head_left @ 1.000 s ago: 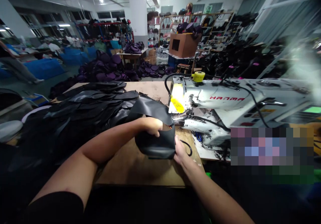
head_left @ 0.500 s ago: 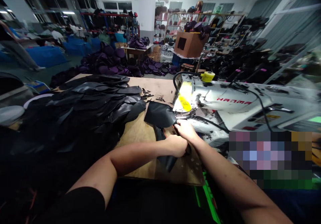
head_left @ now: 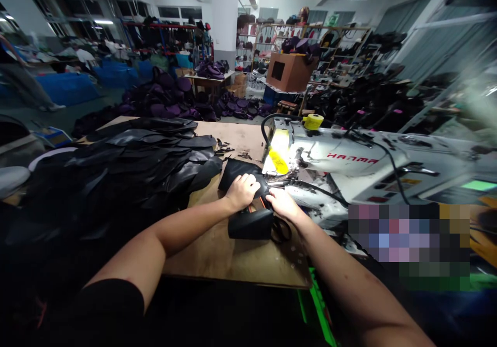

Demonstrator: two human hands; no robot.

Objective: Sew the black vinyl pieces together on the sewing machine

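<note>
A black leather-like piece [head_left: 237, 170] lies at the sewing machine [head_left: 337, 153], its far edge by the needle area under the yellow-wrapped head. My left hand [head_left: 243, 191] is on top of the piece, fingers curled over it and closed. To its right, my right hand [head_left: 282, 203] pinches the side edge of the piece, close to the narrow machine arm. A black folded flap [head_left: 251, 225] hangs toward me below both hands, with a thin orange line showing between the layers. A loop of black strap [head_left: 281, 230] lies beside the flap.
Many black cut pieces [head_left: 132, 171] are heaped over the left of the wooden table [head_left: 205, 256]. Dark scraps lie beyond the work. A green frame [head_left: 321, 305] stands under the table's right corner. Farther back are purple bags [head_left: 166, 96] and a cardboard box [head_left: 291, 71].
My left hand has moved up and left from the lower flap onto the top of the piece. The flap now lies wider across. My right hand keeps to the same edge.
</note>
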